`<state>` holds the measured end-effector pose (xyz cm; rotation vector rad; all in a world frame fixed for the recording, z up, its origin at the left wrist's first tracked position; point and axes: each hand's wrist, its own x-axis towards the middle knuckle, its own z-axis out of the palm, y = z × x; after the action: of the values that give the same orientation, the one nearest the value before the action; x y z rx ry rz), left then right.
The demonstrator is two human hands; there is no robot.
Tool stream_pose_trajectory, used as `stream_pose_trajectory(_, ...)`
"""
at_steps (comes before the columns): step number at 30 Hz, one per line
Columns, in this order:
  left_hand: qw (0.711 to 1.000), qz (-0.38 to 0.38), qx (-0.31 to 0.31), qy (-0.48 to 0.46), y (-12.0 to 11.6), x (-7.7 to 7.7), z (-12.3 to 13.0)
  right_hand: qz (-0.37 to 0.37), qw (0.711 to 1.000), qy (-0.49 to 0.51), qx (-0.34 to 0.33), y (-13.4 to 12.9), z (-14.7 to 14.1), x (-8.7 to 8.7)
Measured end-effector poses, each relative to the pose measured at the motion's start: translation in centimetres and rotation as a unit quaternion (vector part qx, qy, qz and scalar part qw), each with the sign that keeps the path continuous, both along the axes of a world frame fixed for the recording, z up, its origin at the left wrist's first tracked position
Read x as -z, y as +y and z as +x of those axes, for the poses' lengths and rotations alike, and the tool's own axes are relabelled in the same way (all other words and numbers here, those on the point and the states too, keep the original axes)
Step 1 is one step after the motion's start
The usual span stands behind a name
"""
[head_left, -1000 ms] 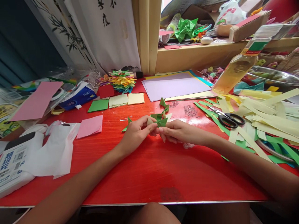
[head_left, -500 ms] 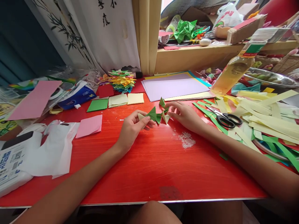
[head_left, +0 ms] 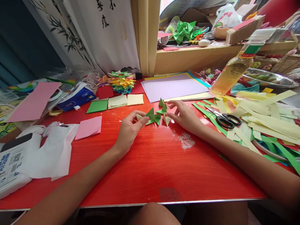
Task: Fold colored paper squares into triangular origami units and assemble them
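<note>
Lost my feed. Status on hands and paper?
Left hand pinching the folded paper chain. Right hand fingering a cream paper triangle. Scissors lie right, apart.

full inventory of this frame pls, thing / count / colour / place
folded paper triangles: several, green and pale yellow, table centre, at both hands
scissors: 1, black handles, right of the hands
paper strips: many, pale yellow and green, right side
paper sheets: a stack, lilac on top, back centre
bottle: 1, clear with yellowish liquid, back right
square papers: a few, green and pale yellow, back left of centre
pink sheet: 1, left of centre
table: 1, red
left hand: 1, holding a triangle cluster
right hand: 1, fingers on a pale triangle
</note>
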<state>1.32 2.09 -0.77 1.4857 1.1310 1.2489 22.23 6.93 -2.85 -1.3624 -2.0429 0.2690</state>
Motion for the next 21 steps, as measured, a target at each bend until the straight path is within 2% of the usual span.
stream_pose_trajectory(7, 1.0, 0.008, -0.001, 0.005, 0.0, -0.1, 0.1, 0.017, 0.987, -0.157, -0.009, -0.2, -0.3, 0.0)
stream_pose_trajectory(11, 1.0, 0.006, 0.001, 0.009, 0.0, -0.1, 0.1, 0.023, 0.981, -0.188, -0.047, -0.1, -0.3, 0.0)
stream_pose_trajectory(16, 1.0, 0.002, 0.004, 0.011, 0.0, 0.0, 0.1, 0.049, 0.991, -0.086, -0.091, 0.3, 0.0, 0.2)
stream_pose_trajectory(21, 1.0, 0.003, 0.002, -0.009, 0.0, 0.1, 0.1, 0.044, 0.995, 0.086, -0.04, -0.6, 0.0, -1.1)
